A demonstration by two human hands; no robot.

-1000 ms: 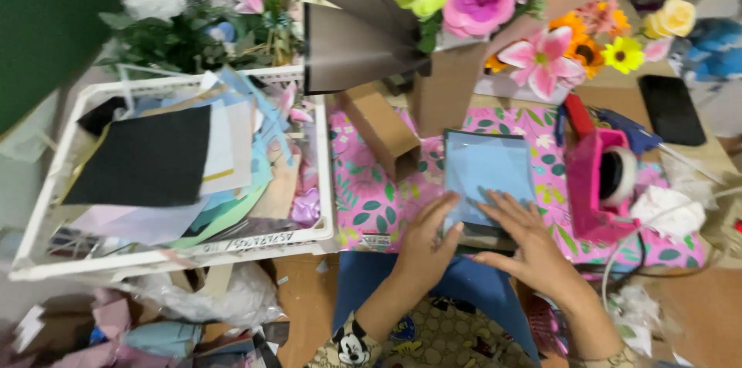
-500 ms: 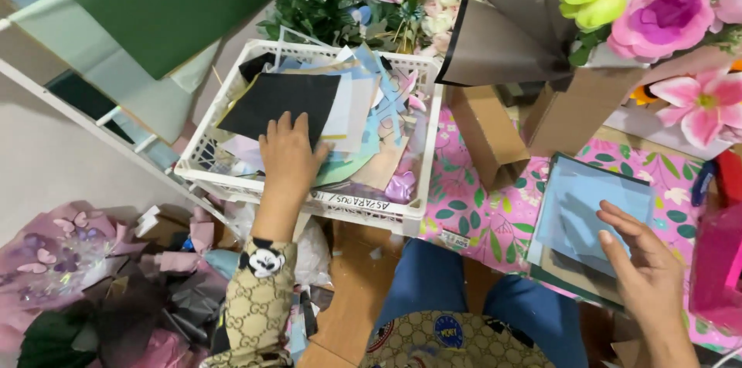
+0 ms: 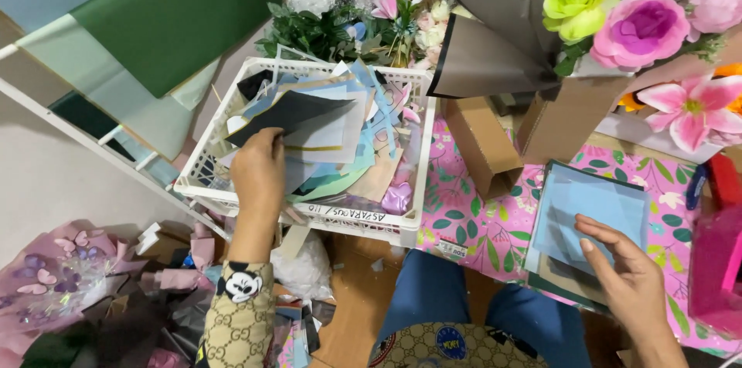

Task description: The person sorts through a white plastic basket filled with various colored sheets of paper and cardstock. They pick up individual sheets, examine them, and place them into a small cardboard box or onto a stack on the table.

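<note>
Over the white plastic basket (image 3: 202,182), the left hand (image 3: 259,171) reaches in, fingers pinched on a black paper sheet (image 3: 290,114) atop the mixed paper scraps. Right of the basket, on the pink floral tablecloth (image 3: 464,221), the right hand (image 3: 626,267) lies open and flat on a stack of light-blue sheets (image 3: 595,209).

left hand (image 3: 259,171) stretched way out up and left, arm straight, patterned sleeve at the wrist, fingers curled in a pinch, right hand (image 3: 626,271) low on the right, palm down, fingers flat and spread
</note>
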